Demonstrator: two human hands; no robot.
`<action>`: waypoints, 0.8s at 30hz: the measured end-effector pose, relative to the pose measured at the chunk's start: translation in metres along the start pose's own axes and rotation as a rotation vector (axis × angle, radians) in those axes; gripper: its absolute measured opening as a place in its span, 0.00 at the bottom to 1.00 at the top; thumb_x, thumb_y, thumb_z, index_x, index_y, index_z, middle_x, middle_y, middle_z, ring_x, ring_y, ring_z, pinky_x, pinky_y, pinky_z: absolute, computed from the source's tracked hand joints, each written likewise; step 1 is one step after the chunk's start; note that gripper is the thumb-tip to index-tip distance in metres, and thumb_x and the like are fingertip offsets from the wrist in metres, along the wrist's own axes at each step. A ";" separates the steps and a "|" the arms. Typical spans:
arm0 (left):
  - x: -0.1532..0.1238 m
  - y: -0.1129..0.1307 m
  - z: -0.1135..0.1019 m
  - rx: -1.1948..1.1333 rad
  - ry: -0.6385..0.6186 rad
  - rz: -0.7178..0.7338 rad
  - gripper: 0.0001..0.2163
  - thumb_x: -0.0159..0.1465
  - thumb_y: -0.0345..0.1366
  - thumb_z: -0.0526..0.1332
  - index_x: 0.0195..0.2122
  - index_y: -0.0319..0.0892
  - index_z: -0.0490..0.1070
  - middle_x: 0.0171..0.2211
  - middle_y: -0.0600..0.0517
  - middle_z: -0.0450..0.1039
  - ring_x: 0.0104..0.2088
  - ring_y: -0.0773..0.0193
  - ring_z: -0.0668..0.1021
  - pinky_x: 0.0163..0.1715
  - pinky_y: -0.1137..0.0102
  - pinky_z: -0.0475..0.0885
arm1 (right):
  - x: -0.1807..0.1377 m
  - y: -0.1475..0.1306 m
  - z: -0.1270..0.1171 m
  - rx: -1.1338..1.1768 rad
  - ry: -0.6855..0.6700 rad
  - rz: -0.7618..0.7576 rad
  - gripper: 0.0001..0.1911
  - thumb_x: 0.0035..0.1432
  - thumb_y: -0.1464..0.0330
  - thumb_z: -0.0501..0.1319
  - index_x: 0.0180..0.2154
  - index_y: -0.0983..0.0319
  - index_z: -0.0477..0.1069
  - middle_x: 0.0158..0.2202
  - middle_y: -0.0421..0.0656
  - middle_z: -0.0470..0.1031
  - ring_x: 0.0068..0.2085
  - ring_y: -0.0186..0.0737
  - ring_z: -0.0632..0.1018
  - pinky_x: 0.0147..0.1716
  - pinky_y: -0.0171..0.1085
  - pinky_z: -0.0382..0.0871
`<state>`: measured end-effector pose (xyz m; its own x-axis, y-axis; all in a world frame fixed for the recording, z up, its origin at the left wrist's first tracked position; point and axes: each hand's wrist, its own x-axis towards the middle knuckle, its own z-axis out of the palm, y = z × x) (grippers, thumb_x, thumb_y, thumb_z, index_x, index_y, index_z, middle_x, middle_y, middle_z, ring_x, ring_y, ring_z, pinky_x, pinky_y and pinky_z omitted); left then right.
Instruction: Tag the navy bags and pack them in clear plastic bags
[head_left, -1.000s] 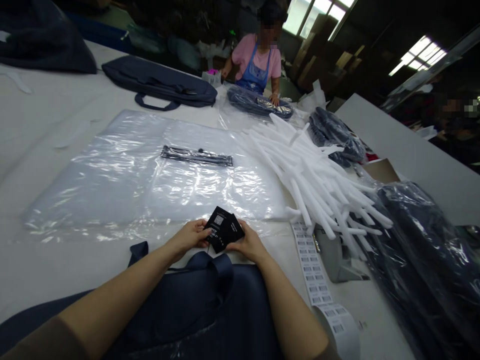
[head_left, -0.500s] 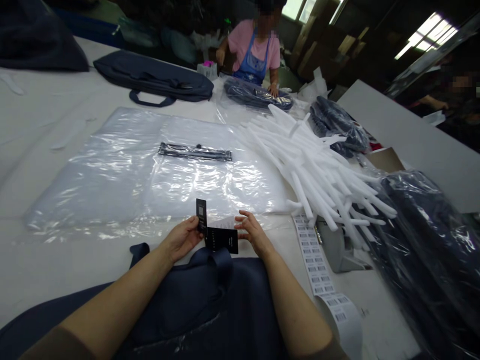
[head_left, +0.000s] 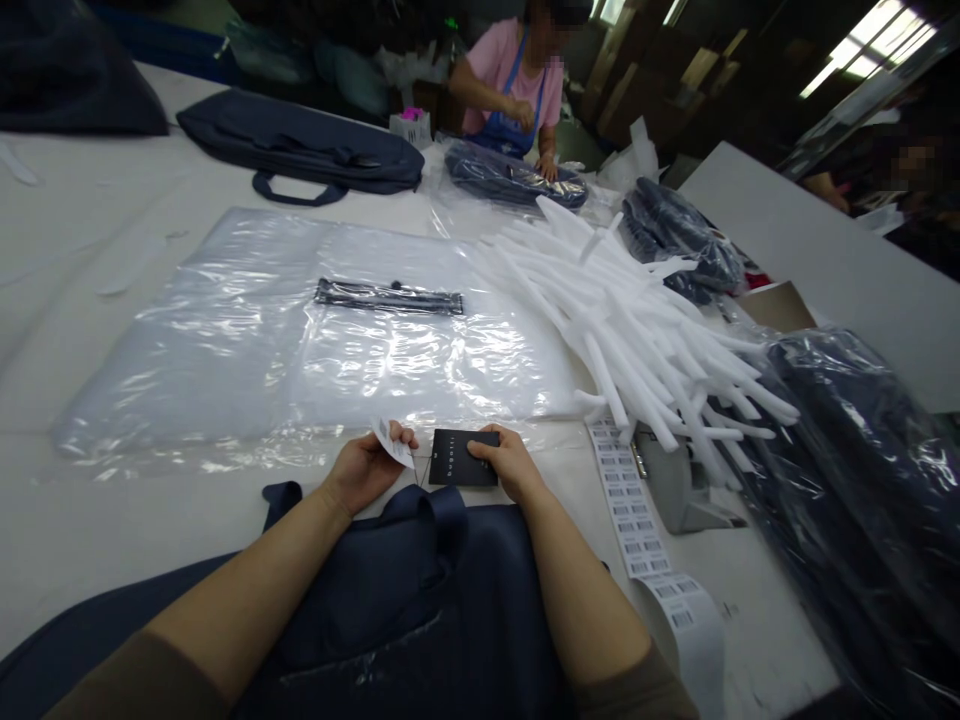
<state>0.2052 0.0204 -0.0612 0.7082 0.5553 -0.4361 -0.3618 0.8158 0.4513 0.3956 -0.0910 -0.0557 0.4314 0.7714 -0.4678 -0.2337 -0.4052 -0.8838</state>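
Note:
Closed round a small white printed tag (head_left: 391, 445), my left hand (head_left: 369, 470) is just above the near bag. My right hand (head_left: 513, 466) pinches a black hang tag (head_left: 453, 458) with white lettering, thumb on its face. A thin string hangs between the two tags. Below them lies a navy fabric bag (head_left: 487, 590), its handle (head_left: 439, 510) standing up under the tags. My forearms cross over the bag, hiding part of it.
Beyond my hands lies a stack of clear plastic bags (head_left: 247, 330) with a wrapped black strip (head_left: 390, 297). To the right are white foam strips (head_left: 637, 330), a barcode label strip (head_left: 626, 500) and bagged navy bags (head_left: 847, 450). A co-worker (head_left: 510, 90) stands across the table.
My right hand has closed on the black hang tag and drawn it right. In my left hand a white tag face now shows instead of a black one. The co-worker's raised hand moved across the body.

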 end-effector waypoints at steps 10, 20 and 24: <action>0.000 -0.002 -0.001 0.079 0.006 -0.005 0.07 0.54 0.26 0.54 0.21 0.37 0.66 0.28 0.46 0.65 0.31 0.63 0.71 0.35 0.71 0.72 | -0.007 -0.005 -0.002 0.139 -0.121 0.100 0.13 0.34 0.68 0.63 0.28 0.62 0.72 0.20 0.37 0.72 0.22 0.32 0.71 0.21 0.31 0.64; 0.002 0.001 0.001 0.052 0.038 -0.020 0.07 0.57 0.27 0.55 0.22 0.37 0.65 0.29 0.47 0.65 0.29 0.63 0.72 0.31 0.70 0.73 | -0.013 -0.008 -0.002 -0.014 -0.153 -0.030 0.19 0.36 0.57 0.69 0.28 0.64 0.71 0.24 0.43 0.75 0.23 0.35 0.75 0.20 0.32 0.67; 0.005 -0.001 -0.003 0.087 0.027 -0.020 0.05 0.56 0.27 0.55 0.23 0.37 0.65 0.29 0.47 0.66 0.30 0.62 0.72 0.35 0.68 0.73 | -0.006 0.000 0.002 -0.148 0.066 -0.099 0.16 0.47 0.57 0.63 0.19 0.62 0.66 0.12 0.34 0.62 0.12 0.28 0.62 0.11 0.30 0.53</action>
<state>0.2072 0.0223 -0.0662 0.6978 0.5444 -0.4655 -0.2929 0.8100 0.5081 0.3910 -0.0946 -0.0531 0.5030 0.7796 -0.3732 -0.0587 -0.3999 -0.9147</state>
